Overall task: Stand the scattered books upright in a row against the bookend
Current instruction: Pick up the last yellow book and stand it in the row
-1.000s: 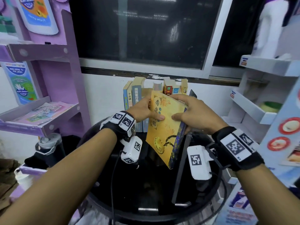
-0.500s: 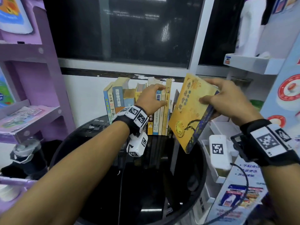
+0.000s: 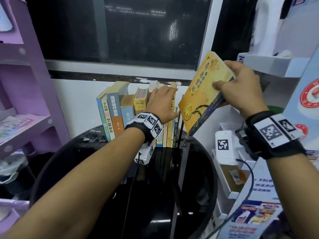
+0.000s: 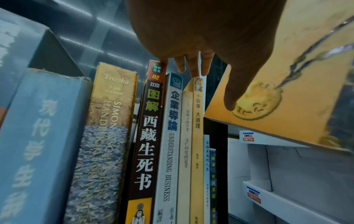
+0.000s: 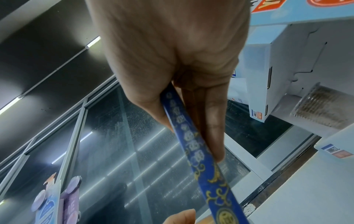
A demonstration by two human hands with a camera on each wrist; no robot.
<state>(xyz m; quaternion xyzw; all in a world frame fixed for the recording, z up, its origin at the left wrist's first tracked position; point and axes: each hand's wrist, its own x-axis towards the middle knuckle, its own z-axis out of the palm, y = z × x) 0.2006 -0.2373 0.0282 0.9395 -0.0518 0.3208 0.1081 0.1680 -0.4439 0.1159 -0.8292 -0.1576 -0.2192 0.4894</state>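
Observation:
Several books (image 3: 117, 114) stand upright in a row at the back of the round black table (image 3: 172, 195). My left hand (image 3: 164, 102) rests on the tops of the right-hand books, fingers (image 4: 193, 66) straight on their upper edges and thumb pointing free. A thin black bookend (image 3: 180, 125) stands at the row's right end. My right hand (image 3: 240, 87) grips a yellow book (image 3: 200, 95) with a blue spine (image 5: 201, 159). It hangs tilted in the air, up and to the right of the row, with the cover (image 4: 287, 98) facing the row.
A purple shelf unit (image 3: 25, 100) stands to the left. White display shelves (image 3: 269, 64) and a white box (image 3: 231, 178) crowd the right edge of the table. A dark window (image 3: 120, 28) is behind the books.
My right hand has lifted the yellow book up and to the right, away from the row. My left hand let go of it and now rests on the tops of the standing books.

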